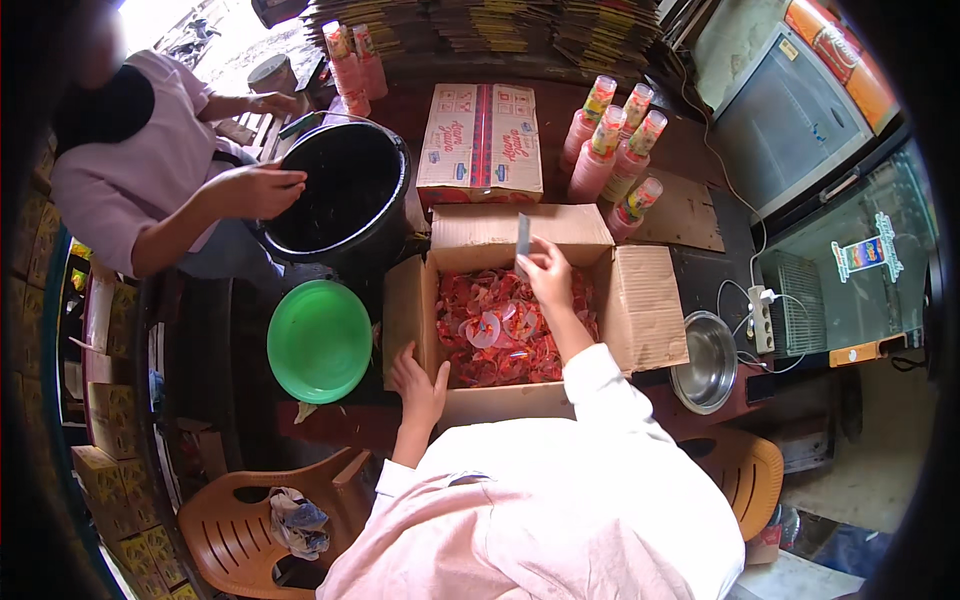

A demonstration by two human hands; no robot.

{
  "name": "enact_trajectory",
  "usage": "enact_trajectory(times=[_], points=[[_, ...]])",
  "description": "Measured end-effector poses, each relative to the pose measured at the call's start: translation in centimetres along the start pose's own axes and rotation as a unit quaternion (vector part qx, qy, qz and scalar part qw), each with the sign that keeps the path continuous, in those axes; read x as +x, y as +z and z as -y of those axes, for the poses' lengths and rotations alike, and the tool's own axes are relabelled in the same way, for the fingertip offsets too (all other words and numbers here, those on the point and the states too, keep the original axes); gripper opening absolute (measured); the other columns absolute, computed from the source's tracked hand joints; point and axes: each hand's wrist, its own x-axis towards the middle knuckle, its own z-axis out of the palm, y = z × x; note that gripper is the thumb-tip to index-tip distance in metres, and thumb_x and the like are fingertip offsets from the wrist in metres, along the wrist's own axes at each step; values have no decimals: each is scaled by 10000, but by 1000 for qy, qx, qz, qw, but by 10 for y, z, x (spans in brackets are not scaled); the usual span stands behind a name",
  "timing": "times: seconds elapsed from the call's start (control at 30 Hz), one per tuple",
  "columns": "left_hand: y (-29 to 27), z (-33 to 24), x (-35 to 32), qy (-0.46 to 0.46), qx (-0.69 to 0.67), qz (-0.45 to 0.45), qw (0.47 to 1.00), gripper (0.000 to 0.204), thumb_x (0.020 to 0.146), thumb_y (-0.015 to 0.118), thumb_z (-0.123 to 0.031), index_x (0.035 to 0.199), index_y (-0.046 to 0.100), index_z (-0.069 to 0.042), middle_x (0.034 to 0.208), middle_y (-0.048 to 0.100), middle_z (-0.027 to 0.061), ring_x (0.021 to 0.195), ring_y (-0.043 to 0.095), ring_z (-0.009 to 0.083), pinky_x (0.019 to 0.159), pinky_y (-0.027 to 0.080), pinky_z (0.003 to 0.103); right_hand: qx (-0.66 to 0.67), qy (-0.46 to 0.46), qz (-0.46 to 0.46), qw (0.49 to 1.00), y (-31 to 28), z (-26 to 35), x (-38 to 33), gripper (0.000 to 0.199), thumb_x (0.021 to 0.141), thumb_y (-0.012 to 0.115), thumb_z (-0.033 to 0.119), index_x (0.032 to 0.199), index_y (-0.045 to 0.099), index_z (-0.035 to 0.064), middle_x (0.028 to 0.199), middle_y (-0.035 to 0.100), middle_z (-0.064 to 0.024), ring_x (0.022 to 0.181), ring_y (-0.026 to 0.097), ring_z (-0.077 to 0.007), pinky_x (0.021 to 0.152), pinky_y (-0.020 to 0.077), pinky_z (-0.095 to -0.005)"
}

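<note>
In front of me stands an open cardboard box (650,308), its flaps folded outward. Inside lies a heap of small red wrapped pieces (468,362), with several pale translucent discs (483,330) among them. My right hand (548,278) hovers over the box's far half, fingers closed on a thin, flat grey strip (523,236) held upright; its exact kind cannot be made out. At the box's near left side is my left hand (418,390), fingers spread against or just beside the cardboard, with nothing in it.
A green basin (320,342) and a big black bucket (345,215) stand left, where another person (150,170) reaches over the bucket. A closed carton (480,150) and stacked pink cups (590,165) are behind the box. Right are a metal bowl (704,362) and a power strip (762,325).
</note>
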Motion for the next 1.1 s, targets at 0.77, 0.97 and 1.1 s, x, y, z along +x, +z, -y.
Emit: enact_trajectory(times=[0.77,0.97,1.1], points=[[4,10,1,-35,42,48,997,635,760,603,-304,1221,290,0,1197,320,231,1109,314,390,919,235,489,-28,189,-109,976,103,-26,80,406,701,641,-20,1087,530,39,822,610,-107,685,607,-171,540,550,-311],[5,10,1,-34,37,52,997,638,758,605,-301,1221,290,5,1198,314,235,1106,312,392,919,234,488,-65,173,-123,975,112,-36,86,404,691,634,-44,1070,521,39,802,614,-108,679,609,-181,542,550,-319],[6,10,1,-32,31,48,998,633,759,608,-308,1215,301,6,1193,320,237,1100,314,398,914,238,492,-79,160,-135,975,115,-41,85,407,677,647,-34,1057,527,47,790,615,-102,672,610,-180,539,547,-320]])
